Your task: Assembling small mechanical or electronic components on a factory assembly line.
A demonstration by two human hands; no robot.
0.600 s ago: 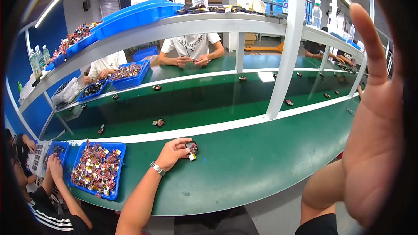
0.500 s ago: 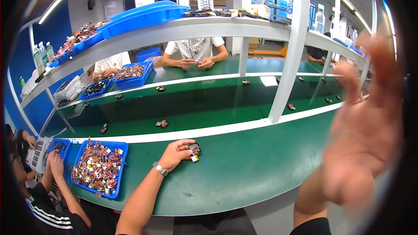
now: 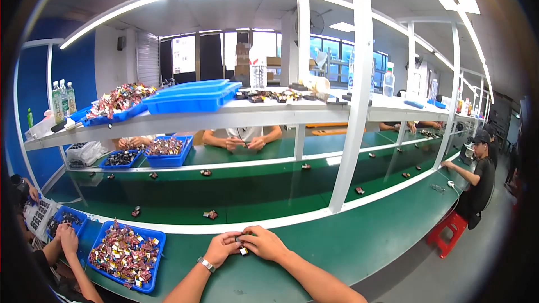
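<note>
My left hand (image 3: 221,249), with a metal-band watch at its wrist, and my right hand (image 3: 264,242) meet over the green bench. Fingers of both are closed around a small dark electronic part, mostly hidden under them. Its white and yellow block (image 3: 243,251) hangs out below the fingertips. To the left of my hands stands a blue tray (image 3: 163,247) heaped with small pieces in red-brown, white and yellow.
Beyond a white rail, a dark green belt (image 3: 269,191) carries scattered small parts. A white post (image 3: 351,134) rises ahead at right, below a shelf (image 3: 269,113) with blue trays and bottles. Co-workers sit at left, opposite and far right, near a red stool (image 3: 449,234).
My right hand has come down from its raised place at the right and joined my left hand at the part. The head view has tilted upward.
</note>
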